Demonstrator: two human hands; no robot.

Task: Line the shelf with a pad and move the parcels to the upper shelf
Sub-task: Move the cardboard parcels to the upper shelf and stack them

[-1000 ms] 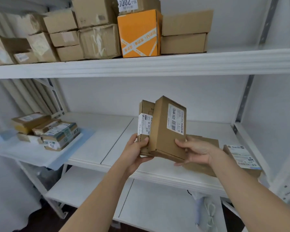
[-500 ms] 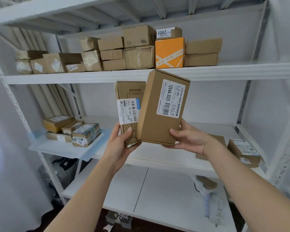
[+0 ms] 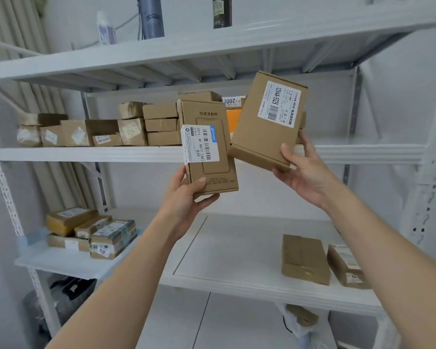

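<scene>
Head view. Left hand (image 3: 184,197), at 6 o'clock of frame centre: grip clenched round the bottom end of a narrow brown parcel (image 3: 208,147), thumb on its front face, fingers underneath. The parcel stood upright, carrying a white barcode label wrapped over its left edge.

Right hand (image 3: 303,170), at 3 o'clock of the left hand and apart from it: grip grasping the lower right corner of a wider brown parcel (image 3: 267,122), thumb on the front. This parcel tilted to the right, with a white label near its top right. The two parcels sat just beside each other; whether their edges touched could not be told.

Both parcels were held in the air in front of the upper shelf (image 3: 86,153). That shelf bore a row of cardboard boxes (image 3: 146,127) from its left end to the middle, with an orange box (image 3: 233,120) partly hidden behind the held parcels.

Lower shelf (image 3: 237,260), at 6 o'clock: two brown parcels (image 3: 305,259) lay flat at its right end, side by side. A cluster of taped parcels (image 3: 93,233) lay on a pale pad (image 3: 68,260) at the left end.

Top shelf, at 12 o'clock: a dark cylinder (image 3: 151,17) and a dark carton (image 3: 222,11) stood upright.
</scene>
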